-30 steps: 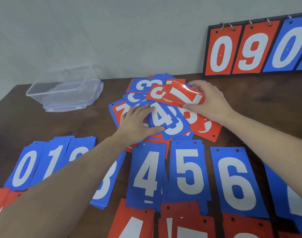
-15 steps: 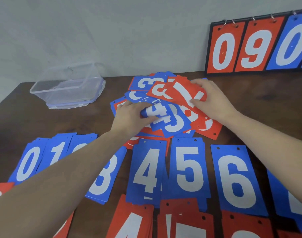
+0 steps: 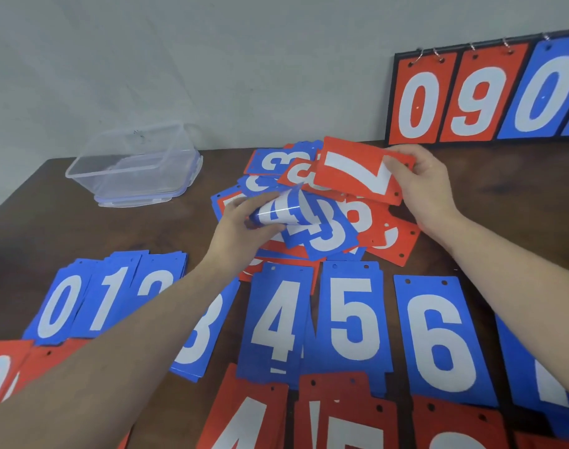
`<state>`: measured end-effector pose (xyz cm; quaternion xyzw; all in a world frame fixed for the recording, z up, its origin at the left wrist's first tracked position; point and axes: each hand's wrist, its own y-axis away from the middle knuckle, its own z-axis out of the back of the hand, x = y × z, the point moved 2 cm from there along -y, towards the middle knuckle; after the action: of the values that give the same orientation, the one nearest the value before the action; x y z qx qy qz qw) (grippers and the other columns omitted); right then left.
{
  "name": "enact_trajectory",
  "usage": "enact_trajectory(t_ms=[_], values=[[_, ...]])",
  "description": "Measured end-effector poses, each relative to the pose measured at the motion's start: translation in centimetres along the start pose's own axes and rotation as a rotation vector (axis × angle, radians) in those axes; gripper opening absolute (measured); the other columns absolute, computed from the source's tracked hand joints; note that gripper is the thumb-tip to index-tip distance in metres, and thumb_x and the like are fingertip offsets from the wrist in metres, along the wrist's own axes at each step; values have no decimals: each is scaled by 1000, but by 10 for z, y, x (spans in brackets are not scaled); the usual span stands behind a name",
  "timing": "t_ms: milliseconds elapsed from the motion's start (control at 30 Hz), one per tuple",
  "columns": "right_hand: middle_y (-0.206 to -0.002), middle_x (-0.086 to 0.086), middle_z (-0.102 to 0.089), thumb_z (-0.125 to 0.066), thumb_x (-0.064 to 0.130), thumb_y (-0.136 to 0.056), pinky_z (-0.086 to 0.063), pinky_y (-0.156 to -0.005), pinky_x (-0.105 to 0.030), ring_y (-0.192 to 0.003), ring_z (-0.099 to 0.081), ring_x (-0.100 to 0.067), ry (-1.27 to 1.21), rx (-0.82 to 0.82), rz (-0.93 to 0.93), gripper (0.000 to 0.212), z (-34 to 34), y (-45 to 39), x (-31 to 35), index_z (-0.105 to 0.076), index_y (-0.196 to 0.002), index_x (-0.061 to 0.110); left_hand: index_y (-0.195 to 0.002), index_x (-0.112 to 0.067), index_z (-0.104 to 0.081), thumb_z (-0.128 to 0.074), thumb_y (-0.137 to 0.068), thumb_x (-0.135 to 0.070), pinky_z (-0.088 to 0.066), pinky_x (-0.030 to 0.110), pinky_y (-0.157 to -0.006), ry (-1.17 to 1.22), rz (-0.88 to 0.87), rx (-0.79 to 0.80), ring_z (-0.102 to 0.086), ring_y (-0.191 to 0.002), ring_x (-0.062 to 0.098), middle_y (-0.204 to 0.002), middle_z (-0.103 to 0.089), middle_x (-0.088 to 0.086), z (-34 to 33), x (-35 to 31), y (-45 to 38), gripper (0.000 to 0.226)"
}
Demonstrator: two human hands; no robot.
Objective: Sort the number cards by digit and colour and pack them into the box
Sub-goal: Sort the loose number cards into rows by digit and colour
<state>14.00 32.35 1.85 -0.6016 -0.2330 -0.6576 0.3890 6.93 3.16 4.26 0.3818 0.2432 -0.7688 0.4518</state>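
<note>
A mixed heap of red and blue number cards (image 3: 328, 234) lies in the middle of the table. My right hand (image 3: 422, 186) holds a red 7 card (image 3: 357, 171) lifted above the heap's far side. My left hand (image 3: 244, 222) pinches a blue 4 card (image 3: 286, 209) at the heap's near left, and the card bends upward. Sorted blue stacks lie in a row in front: 0 (image 3: 59, 306), 1 (image 3: 108, 299), a 2, a 3, 4 (image 3: 276, 322), 5 (image 3: 354, 319), 6 (image 3: 442, 341). Red stacks (image 3: 344, 416) lie nearer me. The clear plastic box (image 3: 134, 163) stands open at the far left.
A flip scoreboard (image 3: 484, 98) showing 0, 9, 0 leans against the wall at the far right. Bare dark wood table (image 3: 82, 234) shows between the box and the blue stacks. My forearms cross over the 2 and 3 stacks and the rightmost blue stack.
My right hand has lifted the red 7 card off the heap and tilted it up. My left hand has gone from lying flat on the blue 4 card to pinching and curling it upward.
</note>
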Motion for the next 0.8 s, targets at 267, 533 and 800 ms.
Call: enact_trajectory(t_ms=[267, 533, 800], values=[[-93, 0, -70, -48, 38, -106, -52, -46, -22, -54, -67, -14, 46, 56, 12, 18, -3, 20, 22, -54, -121, 30, -125, -42, -55, -76, -87, -14, -50, 6, -67, 129, 104, -12, -60, -100, -8, -110, -57, -29, 15, 1, 23, 52], [-111, -12, -74, -68, 23, -97, -58, -68, -45, -87, -73, -35, -121, 300, -231, 26, -10, 52, 34, -59, -115, 40, -128, -42, -57, -78, -87, -15, -61, 28, -81, 252, 190, -69, -71, -99, 11, -111, -72, -12, 29, 10, 48, 53], [-130, 0, -61, -76, 14, -84, -63, -79, -46, -105, -72, -22, -108, 431, -317, 48, -17, 104, 50, -54, -114, 43, -127, -31, -63, -61, -99, -7, -61, 31, -79, 415, 224, -144, -73, -98, 12, -103, -75, -17, 49, 19, 86, 38]])
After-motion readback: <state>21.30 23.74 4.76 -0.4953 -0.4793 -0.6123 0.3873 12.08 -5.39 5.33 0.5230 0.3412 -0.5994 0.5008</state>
